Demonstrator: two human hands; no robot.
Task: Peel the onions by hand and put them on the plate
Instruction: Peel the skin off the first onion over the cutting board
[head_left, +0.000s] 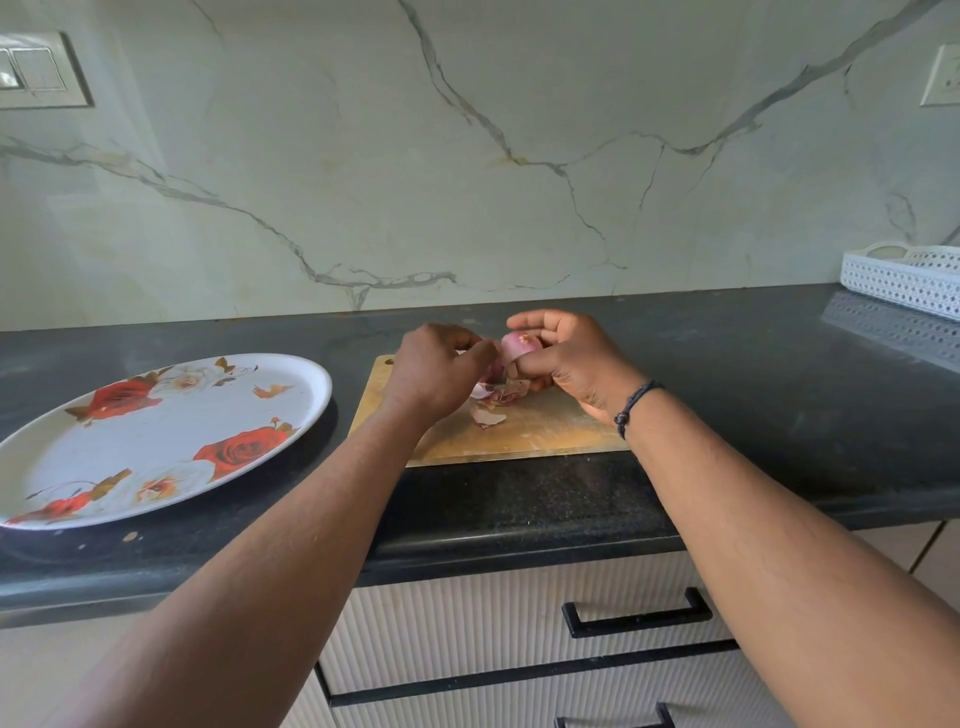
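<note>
Right hand (566, 364) grips the onion (519, 347), cut end up; left hand (436, 371) pinches its peel.

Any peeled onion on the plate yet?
No, the plate holds no onion; the one onion in view is in the right hand above the cutting board.

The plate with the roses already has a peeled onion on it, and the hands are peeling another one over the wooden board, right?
Not quite. The plate holds no onion, the head view shows. The hands, left hand and right hand, are peeling the onion over the wooden board.
</note>
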